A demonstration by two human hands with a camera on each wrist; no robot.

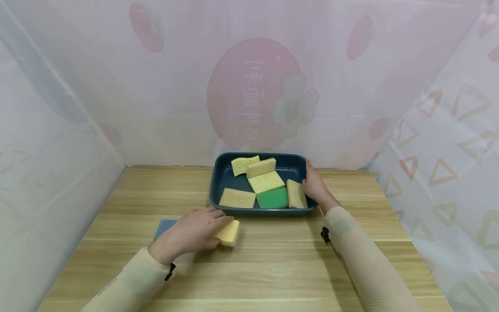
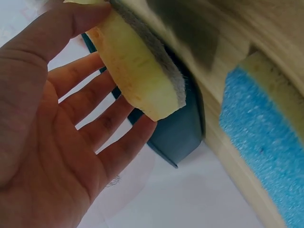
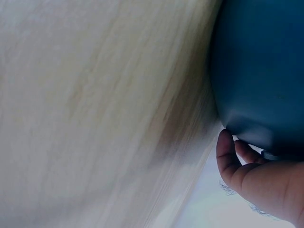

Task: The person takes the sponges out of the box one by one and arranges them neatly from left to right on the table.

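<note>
Gripping a yellow sponge between thumb and fingers, the left hand lifts it off the wooden table, just in front of the dark blue tray. A blue sponge lies on the table beside that hand. The right hand curls its fingers on the tray's right rim, steadying it. Six sponges already lie inside the tray. This looks like loading sponges; the next move likely calls for carrying the held one over the near rim.
</note>
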